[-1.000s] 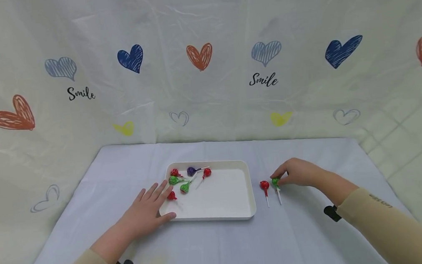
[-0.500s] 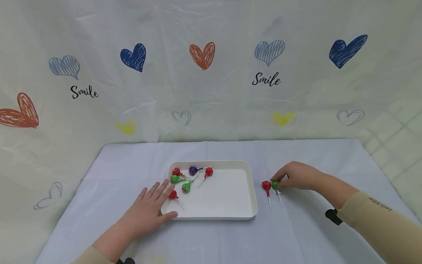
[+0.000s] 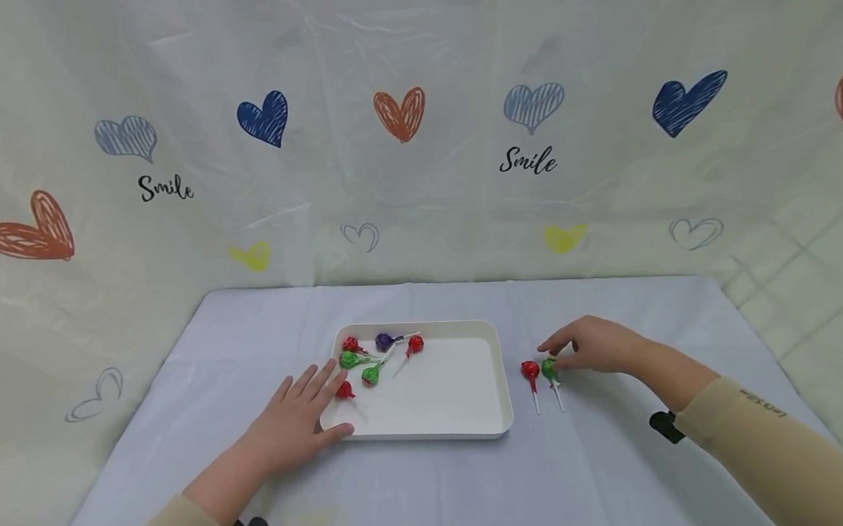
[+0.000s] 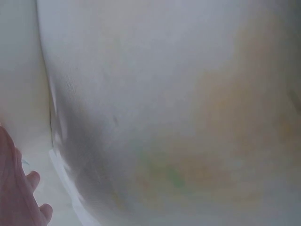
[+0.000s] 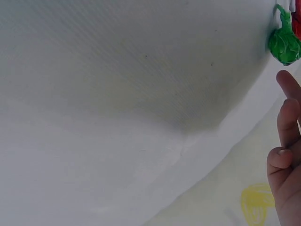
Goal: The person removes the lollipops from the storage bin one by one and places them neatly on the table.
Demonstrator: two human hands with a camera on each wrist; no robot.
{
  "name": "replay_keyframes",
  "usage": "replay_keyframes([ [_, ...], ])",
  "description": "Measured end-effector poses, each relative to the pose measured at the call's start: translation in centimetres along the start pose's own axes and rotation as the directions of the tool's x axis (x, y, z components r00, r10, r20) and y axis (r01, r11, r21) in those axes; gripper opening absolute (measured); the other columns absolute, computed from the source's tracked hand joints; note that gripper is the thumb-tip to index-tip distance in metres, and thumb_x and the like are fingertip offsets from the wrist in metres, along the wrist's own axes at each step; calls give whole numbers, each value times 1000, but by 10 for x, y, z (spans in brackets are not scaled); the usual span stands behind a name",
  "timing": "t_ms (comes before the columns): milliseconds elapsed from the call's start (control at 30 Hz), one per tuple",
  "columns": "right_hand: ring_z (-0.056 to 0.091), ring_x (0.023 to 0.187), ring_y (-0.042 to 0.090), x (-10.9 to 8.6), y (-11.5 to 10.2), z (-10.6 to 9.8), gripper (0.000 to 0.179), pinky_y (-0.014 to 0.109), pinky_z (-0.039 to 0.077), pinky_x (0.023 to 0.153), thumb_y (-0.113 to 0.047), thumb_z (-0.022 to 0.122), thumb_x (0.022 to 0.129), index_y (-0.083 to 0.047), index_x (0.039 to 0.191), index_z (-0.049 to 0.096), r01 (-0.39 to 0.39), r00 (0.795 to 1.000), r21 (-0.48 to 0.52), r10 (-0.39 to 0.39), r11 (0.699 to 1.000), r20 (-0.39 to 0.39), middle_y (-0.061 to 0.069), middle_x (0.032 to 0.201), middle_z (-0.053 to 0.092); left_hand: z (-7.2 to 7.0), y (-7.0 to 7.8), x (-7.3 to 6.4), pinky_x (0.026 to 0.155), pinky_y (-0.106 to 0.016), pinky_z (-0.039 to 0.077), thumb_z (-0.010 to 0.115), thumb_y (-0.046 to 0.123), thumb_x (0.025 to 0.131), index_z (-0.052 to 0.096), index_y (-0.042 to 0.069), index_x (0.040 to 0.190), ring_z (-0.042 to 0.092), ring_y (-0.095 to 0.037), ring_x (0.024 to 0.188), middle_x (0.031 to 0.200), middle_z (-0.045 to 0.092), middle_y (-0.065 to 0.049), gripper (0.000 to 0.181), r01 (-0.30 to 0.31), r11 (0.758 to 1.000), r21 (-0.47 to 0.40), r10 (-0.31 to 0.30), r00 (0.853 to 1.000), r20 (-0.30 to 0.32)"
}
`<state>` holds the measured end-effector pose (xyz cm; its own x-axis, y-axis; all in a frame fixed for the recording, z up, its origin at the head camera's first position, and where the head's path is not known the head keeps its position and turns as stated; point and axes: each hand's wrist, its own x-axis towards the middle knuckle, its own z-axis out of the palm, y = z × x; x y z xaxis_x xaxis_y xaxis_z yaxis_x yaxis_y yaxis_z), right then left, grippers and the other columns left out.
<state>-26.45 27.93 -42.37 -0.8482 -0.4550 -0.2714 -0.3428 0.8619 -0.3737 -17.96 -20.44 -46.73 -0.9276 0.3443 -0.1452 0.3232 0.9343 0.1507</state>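
Observation:
My left hand [image 3: 285, 425] lies with fingers spread over the left edge of a white tray [image 3: 441, 399]. Its fingertips are beside a red lollipop [image 3: 344, 390] in the tray. To the right of the tray, my right hand [image 3: 602, 345] hovers at a green lollipop [image 3: 549, 370], thumb and index finger parted. The right wrist view shows a gap between a fingertip [image 5: 284, 78] and the green wrapper [image 5: 285, 47]. Another red lollipop [image 3: 530, 370] lies parallel to the green one on the cloth, sticks toward me.
Inside the tray's left half are a purple lollipop [image 3: 384, 342], two green lollipops [image 3: 370, 376] and more red lollipops [image 3: 415, 344]. White cloth [image 3: 443, 503] covers the table. Behind it hangs a pale curtain [image 3: 460, 184] printed with hearts.
The green lollipop has shifted slightly left, closer to the red one beside it. My right fingers have then parted and lifted from it. The left hand stays in place.

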Motion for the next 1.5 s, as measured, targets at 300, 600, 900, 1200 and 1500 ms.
replay_keyframes([
  [300,62,102,24,0,-4,-8,34,38,56,81,-27,75,89,-21,122,73,14,1000,17,-14,1000,-11,0,116,71,0,0,-1,118,-62,10,55,71,87,23,21,159,11,-35,151,166,13,-3,93,-7,1000,4,7,1000,-8],
  [600,60,98,20,10,-24,-19,34,34,55,77,-30,75,89,-22,122,73,-2,1000,48,2,999,-2,0,119,70,2,-2,-2,117,-63,10,54,72,87,23,21,159,12,-36,151,166,14,-4,94,-16,1000,0,16,1000,-24],
  [900,58,93,18,31,-56,-26,33,30,53,72,-30,78,87,-26,120,74,56,998,32,-56,998,-4,-4,114,71,3,-3,0,118,-62,9,54,73,86,21,23,159,10,-35,151,167,11,-2,95,-9,1000,-6,9,1000,-8],
  [1200,60,96,17,61,-93,-29,34,30,55,76,-32,77,88,-26,121,73,97,995,47,-98,994,24,-4,115,71,1,-1,-2,118,-62,9,54,72,87,22,21,159,10,-35,151,166,12,-3,94,-14,1000,-15,14,1000,-6],
  [1500,60,97,16,81,-127,-29,33,29,54,79,-32,77,88,-30,120,73,134,990,15,-134,991,35,-9,110,71,1,-1,0,118,-62,9,53,72,88,22,22,159,10,-35,151,167,12,-2,93,-17,1000,-8,17,1000,-6],
])
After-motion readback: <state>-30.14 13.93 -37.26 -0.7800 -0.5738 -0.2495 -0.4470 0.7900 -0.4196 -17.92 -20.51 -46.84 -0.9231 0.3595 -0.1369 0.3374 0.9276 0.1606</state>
